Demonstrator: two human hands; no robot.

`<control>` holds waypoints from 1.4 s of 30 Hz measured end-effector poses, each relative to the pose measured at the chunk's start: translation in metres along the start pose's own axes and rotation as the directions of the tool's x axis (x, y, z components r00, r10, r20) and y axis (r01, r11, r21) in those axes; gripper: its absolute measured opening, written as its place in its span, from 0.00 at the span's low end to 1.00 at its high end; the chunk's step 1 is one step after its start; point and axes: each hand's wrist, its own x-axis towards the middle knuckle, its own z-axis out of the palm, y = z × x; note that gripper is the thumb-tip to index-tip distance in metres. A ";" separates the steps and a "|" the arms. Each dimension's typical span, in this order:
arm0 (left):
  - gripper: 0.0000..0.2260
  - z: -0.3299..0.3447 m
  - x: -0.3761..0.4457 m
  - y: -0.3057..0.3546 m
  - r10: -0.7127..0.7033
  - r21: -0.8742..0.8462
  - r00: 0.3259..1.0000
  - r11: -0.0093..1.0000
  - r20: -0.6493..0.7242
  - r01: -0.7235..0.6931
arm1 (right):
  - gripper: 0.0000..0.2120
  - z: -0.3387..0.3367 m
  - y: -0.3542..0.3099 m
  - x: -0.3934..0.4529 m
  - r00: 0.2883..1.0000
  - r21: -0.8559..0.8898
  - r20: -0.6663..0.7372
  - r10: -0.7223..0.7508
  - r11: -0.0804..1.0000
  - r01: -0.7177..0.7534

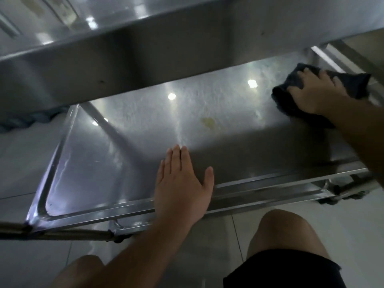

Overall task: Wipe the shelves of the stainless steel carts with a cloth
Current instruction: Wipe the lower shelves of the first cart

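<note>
Down at the bottom, two bare knees over a pale tiled floor [291, 225], the right one [291, 235] just above the hem of dark shorts [280, 271], the left one [83, 269] barely in shot. The person is crouched right up against the cart.

Now the near rail [259, 189] of the lower shelf, shiny steel tubing running across the frame, and the left hand [182, 183] reaches over it. That hand lies flat on the shelf, palm down, fingers straight and close together, thumb spread out to the side. It holds nothing; it presses on the metal.

The lower shelf [124, 159] itself spreads out beyond, dull and streaky, with bright spots of light reflected in it. Out in the middle, a small yellowish stain [208, 122], well apart from both hands.

Over to the far right corner: the right hand [318, 92] is on the cloth [353, 84], a dark crumpled rag lying on the shelf beside the right-hand rail. The fingers are spread and bent down over the cloth, pressing it against the steel; whether they actually pinch the fabric is hard to tell.

Farthest off, the upper shelf [166, 53] hangs across the top, its steel side facing us. At far left under it, a bit of blue fabric [27, 119] on the floor.
</note>
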 end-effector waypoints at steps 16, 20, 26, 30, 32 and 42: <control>0.41 0.002 -0.001 -0.001 0.011 -0.022 1.000 1.000 -0.023 -0.012 | 0.43 0.027 -0.115 -0.072 0.868 -0.009 0.059 -0.493 0.869 0.494; 0.42 0.001 -0.002 0.000 0.015 -0.017 1.000 1.000 -0.009 -0.015 | 0.42 0.004 -0.016 -0.046 0.992 -0.002 -0.042 -0.121 0.993 0.121; 0.42 0.001 0.001 0.001 -0.006 -0.053 1.000 0.999 0.014 0.006 | 0.38 0.006 -0.058 -0.026 0.980 0.109 0.002 0.199 0.974 -0.198; 0.42 0.000 0.003 -0.002 0.009 -0.093 0.999 0.996 0.034 -0.006 | 0.36 0.030 -0.172 -0.043 0.988 0.053 0.020 -0.151 0.987 0.150; 0.41 -0.002 0.007 -0.007 0.021 -0.130 0.998 0.991 0.064 -0.013 | 0.36 0.042 -0.212 -0.056 0.943 0.008 0.051 -0.328 0.945 0.328; 0.23 -0.063 0.009 -0.123 -0.012 -0.205 0.998 0.978 0.055 0.023 | 0.32 0.031 -0.156 -0.047 0.970 0.022 0.010 -0.245 0.969 0.244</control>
